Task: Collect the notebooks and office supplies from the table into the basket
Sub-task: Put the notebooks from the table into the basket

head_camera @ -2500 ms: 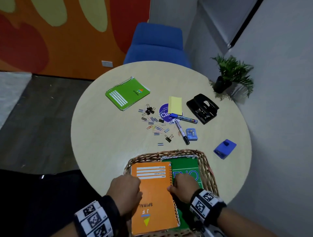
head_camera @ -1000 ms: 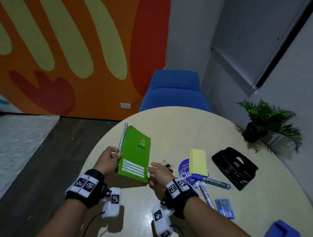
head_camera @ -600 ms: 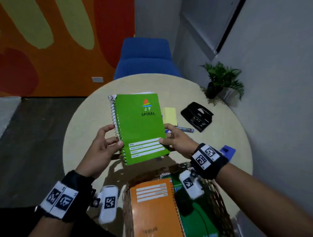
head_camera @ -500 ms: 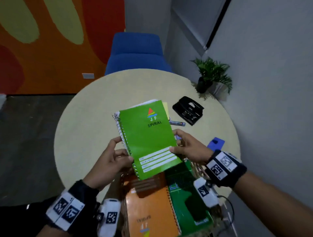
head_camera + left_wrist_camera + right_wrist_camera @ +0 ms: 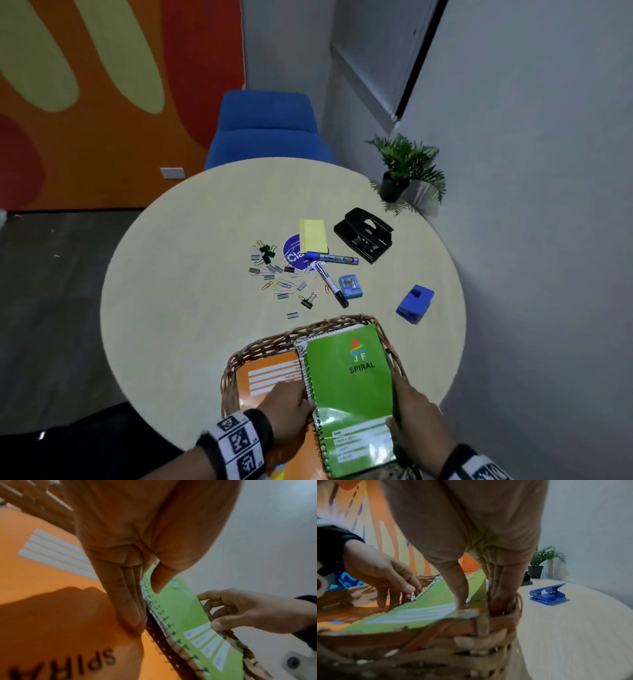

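1. The green notebook [image 5: 349, 390] lies in the right half of the wicker basket [image 5: 236, 356], spiral edge to the left and cover up, its near end slightly raised over the basket's near rim
2. My left hand [image 5: 287, 411] pinches its spiral edge, thumb on the cover and fingers [image 5: 126, 601] pressed together beneath, their backs on the orange notebook [image 5: 267, 373]
3. My right hand [image 5: 411, 418] pinches the notebook's right edge, thumb on the cover near the white lines, fingers [image 5: 500, 588] together down between the notebook and the basket wall
4. The orange notebook fills the left half of the basket, partly under the green one
5. The basket sits at the near edge of the round table [image 5: 178, 274]
6. Just beyond the basket lie scattered binder clips and paper clips [image 5: 277, 274], two markers [image 5: 332, 281] and a small blue sharpener [image 5: 349, 286]
7. Farther on, a yellow sticky pad [image 5: 312, 235] partly covers a round purple sticker [image 5: 292, 255]
8. To the right of the pad sits a black hole punch [image 5: 363, 233]; a blue hole punch [image 5: 415, 303] sits nearer, right of the basket's far corner and apart from it
9. Beyond the table stand a blue chair [image 5: 267, 130] and, to the right, a potted plant [image 5: 404, 168]
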The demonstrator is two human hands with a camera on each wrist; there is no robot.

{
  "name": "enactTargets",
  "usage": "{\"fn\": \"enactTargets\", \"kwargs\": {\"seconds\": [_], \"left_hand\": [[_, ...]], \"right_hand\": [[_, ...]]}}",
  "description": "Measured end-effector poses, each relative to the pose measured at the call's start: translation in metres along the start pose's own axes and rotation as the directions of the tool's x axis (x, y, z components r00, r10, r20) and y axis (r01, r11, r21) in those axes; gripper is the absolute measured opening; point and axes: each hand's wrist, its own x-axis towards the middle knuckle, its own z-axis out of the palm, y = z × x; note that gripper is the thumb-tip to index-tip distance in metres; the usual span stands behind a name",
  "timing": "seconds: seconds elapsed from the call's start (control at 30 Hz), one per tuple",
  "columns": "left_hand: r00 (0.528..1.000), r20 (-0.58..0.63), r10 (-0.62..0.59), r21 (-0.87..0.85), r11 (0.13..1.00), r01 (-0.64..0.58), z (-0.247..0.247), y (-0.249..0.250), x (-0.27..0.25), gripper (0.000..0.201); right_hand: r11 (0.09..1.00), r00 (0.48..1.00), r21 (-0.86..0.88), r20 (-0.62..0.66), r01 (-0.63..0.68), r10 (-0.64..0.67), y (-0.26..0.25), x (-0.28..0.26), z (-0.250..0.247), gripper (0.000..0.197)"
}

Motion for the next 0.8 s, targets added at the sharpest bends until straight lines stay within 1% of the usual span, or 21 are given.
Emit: {"fn": "enactTargets", "kwargs": {"seconds": [0.07, 0.13, 0.2, 0.23, 0.27, 0.33, 0.37, 0.4, 0.47, 0.53, 0.57, 0.6, 0.63, 0.67, 0.73, 0.77, 0.8], "left_hand": [[0.999, -0.044, -0.024, 0.111, 0.993, 0.029, -0.002, -0.003, 0.002, 0.027], [0.995, -0.095, -0.037, 0.171, 0.984, 0.052, -0.006, -0.008, 0.001, 0.035], [0.991, -0.133, -0.014, 0.161, 0.986, 0.036, -0.010, -0.011, 0.000, 0.031], [0.992, -0.125, -0.009, 0.133, 0.991, 0.026, -0.011, -0.010, -0.001, 0.031], [0.995, -0.102, 0.000, 0.105, 0.994, 0.010, -0.010, -0.010, -0.001, 0.032], [0.999, -0.041, 0.020, 0.043, 0.999, -0.019, -0.006, -0.007, -0.001, 0.033], [0.999, -0.019, 0.029, 0.032, 0.999, -0.028, -0.004, -0.004, -0.002, 0.030], [0.999, -0.006, 0.034, 0.029, 0.999, -0.034, -0.004, -0.001, -0.003, 0.028], [0.999, -0.012, 0.044, 0.013, 0.999, -0.044, -0.004, -0.002, -0.003, 0.031], [0.998, -0.052, 0.022, -0.017, 1.000, -0.023, -0.008, -0.005, -0.006, 0.032], [0.996, -0.088, 0.001, -0.049, 0.999, -0.005, -0.012, -0.008, -0.009, 0.028], [0.992, -0.121, -0.036, -0.105, 0.994, 0.023, -0.017, -0.011, -0.014, 0.028], [0.985, -0.157, -0.064, -0.169, 0.985, 0.037, -0.022, -0.014, -0.018, 0.032], [0.980, -0.177, -0.093, -0.218, 0.975, 0.053, -0.027, -0.016, -0.025, 0.033], [0.970, -0.200, -0.136, -0.277, 0.958, 0.077, -0.035, -0.021, -0.037, 0.029], [0.962, -0.222, -0.157, -0.300, 0.950, 0.086, -0.037, -0.024, -0.043, 0.027], [0.952, -0.248, -0.177, -0.316, 0.944, 0.093, -0.040, -0.025, -0.050, 0.026]], "right_hand": [[0.997, 0.999, 0.069, -0.027, 0.047, -0.045, -0.008, -0.005, -0.008, 0.092], [0.996, 0.997, 0.060, -0.001, 0.072, -0.072, -0.010, -0.007, -0.014, 0.089], [0.990, 0.993, -0.084, 0.050, 0.113, -0.109, -0.009, -0.004, -0.013, 0.079], [0.977, 0.986, -0.146, 0.081, 0.154, -0.144, -0.009, -0.002, -0.013, 0.072], [0.965, 0.976, -0.176, 0.124, 0.197, -0.176, -0.010, 0.000, -0.012, 0.064], [0.942, 0.945, -0.209, 0.255, 0.263, -0.207, -0.015, 0.003, -0.011, 0.041], [0.926, 0.923, -0.231, 0.316, 0.300, -0.220, -0.019, 0.004, -0.011, 0.033], [0.914, 0.903, -0.243, 0.368, 0.326, -0.224, -0.022, 0.007, -0.012, 0.029], [0.916, 0.869, -0.197, 0.435, 0.348, -0.237, -0.028, 0.015, -0.025, 0.032], [0.930, 0.850, -0.105, 0.452, 0.352, -0.271, -0.033, 0.032, -0.053, 0.042], [0.936, 0.864, -0.060, 0.410, 0.346, -0.293, -0.038, 0.045, -0.073, 0.044], [0.944, 0.896, -0.018, 0.322, 0.330, -0.307, -0.044, 0.060, -0.095, 0.043], [0.951, 0.932, 0.015, 0.194, 0.310, -0.307, -0.052, 0.079, -0.118, 0.043], [0.957, 0.955, 0.029, 0.057, 0.289, -0.291, -0.057, 0.103, -0.137, 0.042], [0.971, 0.957, 0.021, -0.176, 0.237, -0.230, -0.061, 0.164, -0.165, 0.043], [0.980, 0.950, 0.025, -0.252, 0.195, -0.183, -0.060, 0.197, -0.173, 0.044], [0.989, 0.951, 0.046, -0.285, 0.143, -0.124, -0.058, 0.230, -0.175, 0.046]]}}
